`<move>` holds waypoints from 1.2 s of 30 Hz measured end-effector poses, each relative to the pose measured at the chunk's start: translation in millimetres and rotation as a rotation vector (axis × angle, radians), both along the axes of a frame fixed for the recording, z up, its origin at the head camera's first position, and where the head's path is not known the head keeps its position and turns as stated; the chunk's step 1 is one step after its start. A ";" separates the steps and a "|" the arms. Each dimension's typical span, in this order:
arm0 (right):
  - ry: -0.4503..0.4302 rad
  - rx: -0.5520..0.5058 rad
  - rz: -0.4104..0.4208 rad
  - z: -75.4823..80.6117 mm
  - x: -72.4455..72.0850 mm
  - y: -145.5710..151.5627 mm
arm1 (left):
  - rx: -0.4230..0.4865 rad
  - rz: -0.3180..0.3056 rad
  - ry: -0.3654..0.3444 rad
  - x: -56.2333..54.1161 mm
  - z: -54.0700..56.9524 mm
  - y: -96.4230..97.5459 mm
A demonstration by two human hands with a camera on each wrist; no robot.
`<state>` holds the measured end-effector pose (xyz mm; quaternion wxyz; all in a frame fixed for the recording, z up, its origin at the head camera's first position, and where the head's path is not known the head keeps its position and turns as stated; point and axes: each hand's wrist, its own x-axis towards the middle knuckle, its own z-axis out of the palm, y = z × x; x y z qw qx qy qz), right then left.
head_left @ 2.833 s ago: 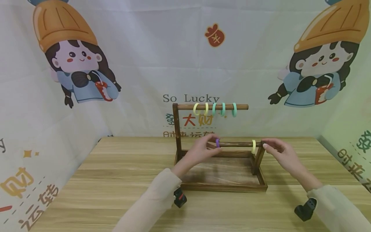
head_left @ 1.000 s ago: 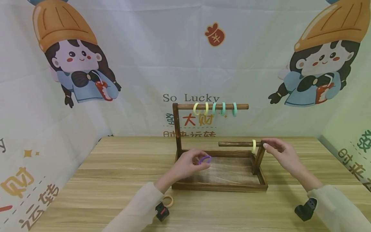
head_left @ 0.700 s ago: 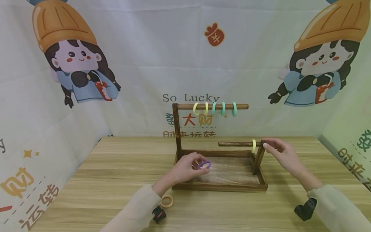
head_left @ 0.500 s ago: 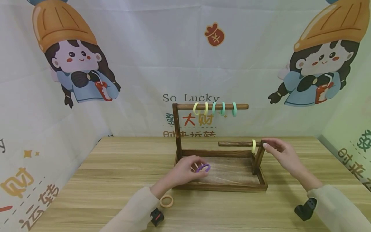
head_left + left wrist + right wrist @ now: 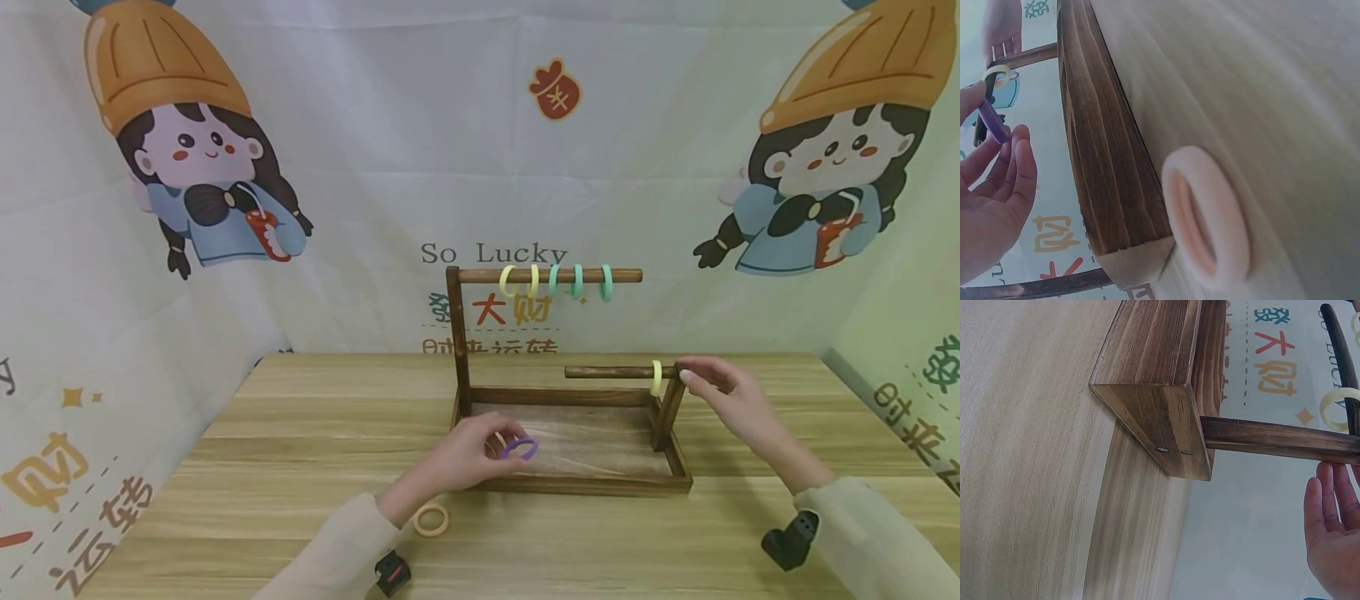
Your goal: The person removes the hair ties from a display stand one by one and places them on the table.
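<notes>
- Checking the purple ring (image 5: pixel 992 123) first. Where do you have it?

- In the left hand (image 5: pixel 468 454), off both bars. Head view puts it over the front left part of the tray (image 5: pixel 570 484). Can't judge its height from here.

- Grip?

- Thumb and fingertips parted just enough to hold the ring, other fingers loosely bent. I can't tell exactly where on the band they press.

- And the stand?

- Lower bar (image 5: pixel 600 372) carries one yellow ring (image 5: pixel 657 383), sitting near the short post (image 5: pixel 670 417); its free end is bare. Upper bar (image 5: pixel 476 276) carries two yellow rings (image 5: pixel 534 287) nearer the tall post (image 5: pixel 456 333), then three green rings (image 5: pixel 607 287) toward the free end.

- Right hand (image 5: pixel 723 396)?

- Pinching the top of the short post, thumb in front, fingers fairly straight. No ring in it. I'd call that steadying.

- So the tally?

- My read: partway. Six rings hanging on bars, two off: purple in hand, plus the orange ring (image 5: pixel 1234 225) lying on the desk (image 5: pixel 570 550) just beside the tray's front left corner, untouched. I'd count those two as what's left to deal with.
</notes>
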<state>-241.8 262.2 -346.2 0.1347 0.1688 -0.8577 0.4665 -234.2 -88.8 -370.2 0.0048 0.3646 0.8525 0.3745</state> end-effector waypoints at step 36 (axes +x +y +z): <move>-0.005 0.006 0.004 -0.1 -0.2 -0.2 | -0.153 -0.148 0.074 30.1 -17.8 -24.6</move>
